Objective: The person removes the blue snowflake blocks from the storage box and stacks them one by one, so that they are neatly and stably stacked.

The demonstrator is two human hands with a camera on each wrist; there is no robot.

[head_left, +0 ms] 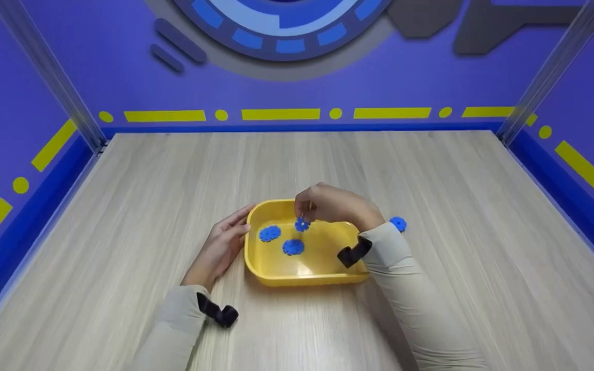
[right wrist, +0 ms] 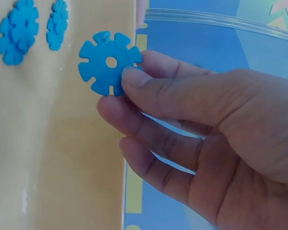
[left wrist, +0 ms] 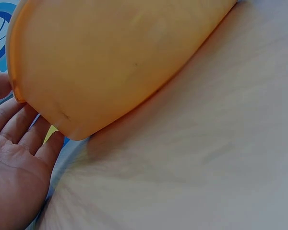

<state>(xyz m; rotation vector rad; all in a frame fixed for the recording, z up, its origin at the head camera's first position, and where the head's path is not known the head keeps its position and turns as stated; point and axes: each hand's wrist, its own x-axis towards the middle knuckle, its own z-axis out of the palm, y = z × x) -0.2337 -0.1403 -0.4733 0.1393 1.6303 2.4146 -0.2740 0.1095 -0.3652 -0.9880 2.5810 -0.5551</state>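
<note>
A yellow plastic bin (head_left: 307, 280) stands on the table, its side wall large in the left wrist view. My right hand (head_left: 335, 203) is over the bin and pinches a blue notched disc (right wrist: 103, 72) between thumb and fingers. The disc has a round hole in its middle. Inside the bin lie two overlapping groups of similar blue discs, a left group (head_left: 269, 233) and a front group (head_left: 293, 247). My left hand (head_left: 223, 246) rests against the bin's left side with its fingers extended, thumb at the rim; some fingertips are hidden behind the wall in the left wrist view.
Another blue disc (head_left: 398, 223) lies on the wooden table (head_left: 137, 216) just right of the bin, partly beside the right sleeve. Blue panels with yellow marks (head_left: 280, 114) border the table at the back and sides. A black wrist mount (head_left: 218, 312) sits on each sleeve.
</note>
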